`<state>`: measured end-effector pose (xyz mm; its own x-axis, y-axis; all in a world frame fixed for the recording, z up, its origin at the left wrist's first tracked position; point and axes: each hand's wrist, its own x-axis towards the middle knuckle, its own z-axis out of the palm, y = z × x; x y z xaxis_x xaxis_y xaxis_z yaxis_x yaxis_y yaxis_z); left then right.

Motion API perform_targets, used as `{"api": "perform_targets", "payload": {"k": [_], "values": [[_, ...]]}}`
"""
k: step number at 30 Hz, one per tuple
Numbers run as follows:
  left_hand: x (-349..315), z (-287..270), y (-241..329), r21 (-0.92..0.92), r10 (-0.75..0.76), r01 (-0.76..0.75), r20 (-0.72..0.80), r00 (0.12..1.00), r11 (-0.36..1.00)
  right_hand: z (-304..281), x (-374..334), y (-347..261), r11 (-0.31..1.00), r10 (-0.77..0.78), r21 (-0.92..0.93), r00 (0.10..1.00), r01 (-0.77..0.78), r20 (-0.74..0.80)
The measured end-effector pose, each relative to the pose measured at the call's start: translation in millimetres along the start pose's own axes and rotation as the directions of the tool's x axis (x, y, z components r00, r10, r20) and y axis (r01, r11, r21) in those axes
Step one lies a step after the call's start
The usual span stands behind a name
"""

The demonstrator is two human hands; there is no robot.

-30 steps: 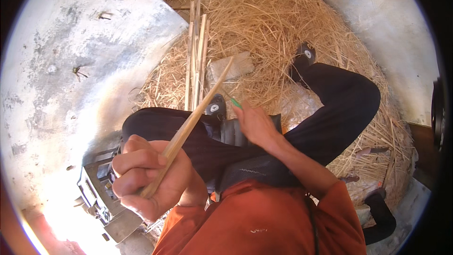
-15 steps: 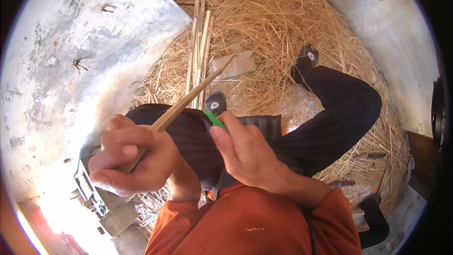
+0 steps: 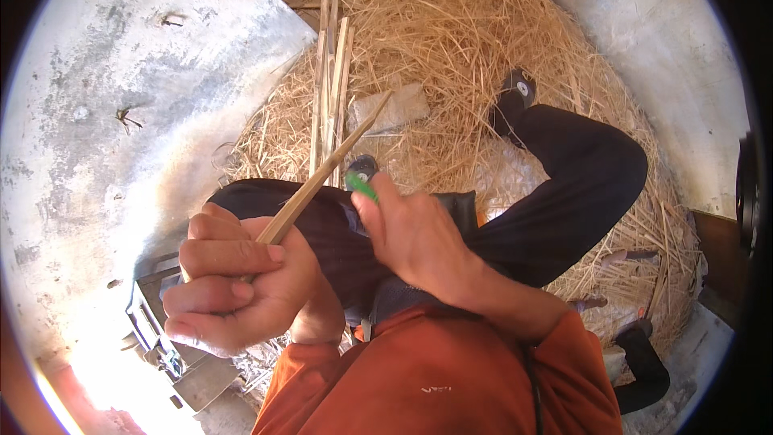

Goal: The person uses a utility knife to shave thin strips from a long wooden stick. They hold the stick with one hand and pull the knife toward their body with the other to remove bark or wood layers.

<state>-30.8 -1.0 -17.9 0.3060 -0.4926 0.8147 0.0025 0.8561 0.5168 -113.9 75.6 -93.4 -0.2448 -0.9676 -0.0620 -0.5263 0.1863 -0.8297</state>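
My left hand (image 3: 241,286) is closed around the thick lower end of a pale wooden strip (image 3: 310,188). The strip slants up and to the right and narrows to a point. My right hand (image 3: 423,242) is closed on a small green object (image 3: 361,187), of which just a short piece shows past the thumb and index finger. Its kind cannot be made out. It sits just right of the strip's middle, apparently close to it; whether they touch is unclear.
Several long pale strips (image 3: 344,72) lie ahead on the straw (image 3: 451,32), beside a flat brick-like block (image 3: 403,109). My dark-trousered legs (image 3: 584,145) are bent around the work area. A weathered panel (image 3: 121,56) stands at the left, above a dark box-like object (image 3: 201,370).
My left hand's fingers have curled more closely around the strip, and the hand has turned a little. My right hand has shifted slightly up and left, covering more of the green object.
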Motion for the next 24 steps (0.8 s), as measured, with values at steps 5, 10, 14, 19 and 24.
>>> {"api": "perform_targets", "payload": {"k": [5,10,14,19,24], "values": [[2.5,-4.8,-8.1,-0.103,-0.028,0.028,-0.001,1.000,0.994,7.7,1.8,4.1,1.000,-0.013,0.001,1.000,0.013,-0.010],[-1.5,-9.8,-2.7,-0.154,0.004,0.015,0.123,0.992,0.988,-0.3,-7.6,-2.8,0.996,0.053,-0.069,0.998,-0.050,0.046],[-11.5,0.2,-1.0,-0.073,0.082,-0.072,0.135,0.988,0.995,14.3,34.7,58.5,0.980,-0.011,-0.200,0.996,-0.007,-0.088],[6.9,-6.1,-5.1,-0.202,-0.020,0.054,0.166,0.986,0.978,2.8,23.2,17.0,0.991,0.022,0.131,0.999,-0.017,-0.036],[5.9,-12.1,-9.5,-0.303,-0.013,0.061,0.158,0.987,0.951,-19.1,-11.7,-34.0,0.893,-0.086,0.448,0.991,0.030,0.105]]}}
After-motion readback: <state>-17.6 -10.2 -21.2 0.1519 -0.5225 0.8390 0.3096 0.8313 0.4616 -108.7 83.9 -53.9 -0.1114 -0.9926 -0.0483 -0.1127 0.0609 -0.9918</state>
